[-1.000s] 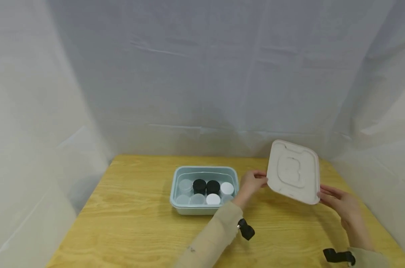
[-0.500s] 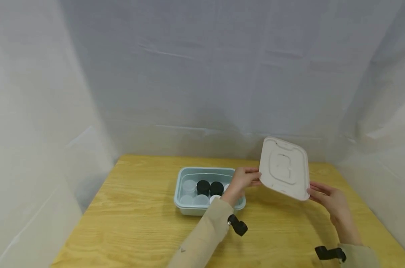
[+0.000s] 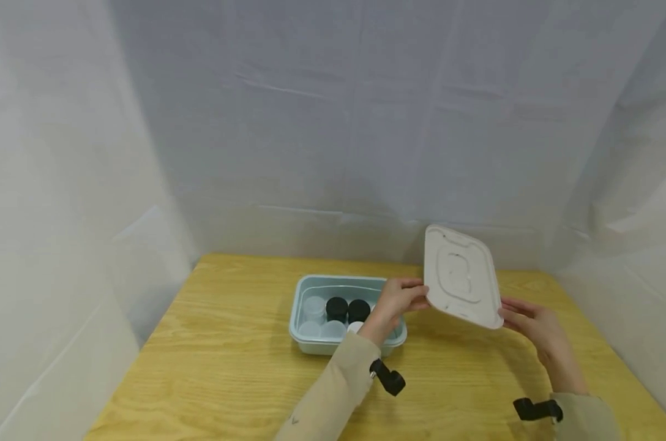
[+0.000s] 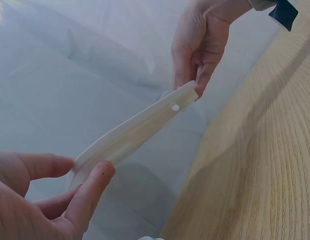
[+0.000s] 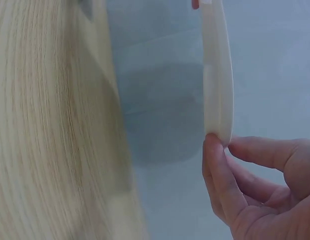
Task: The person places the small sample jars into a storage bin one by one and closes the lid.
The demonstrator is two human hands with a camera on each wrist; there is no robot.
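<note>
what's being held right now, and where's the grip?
The white lid, held in the air beside the blue-green bin. The left hand pinches its left edge and the right hand pinches its lower right corner.

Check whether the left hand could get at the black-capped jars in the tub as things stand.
Probably not right away: the left hand hangs just above the open tub beside the black-capped jars, but pinches the white lid it shares with the right hand.

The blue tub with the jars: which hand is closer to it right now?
Left. The left hand pinches the white lid by its near-tub edge, right over the blue tub's right end. The right hand holds the lid's far edge, well off to the tub's right.
</note>
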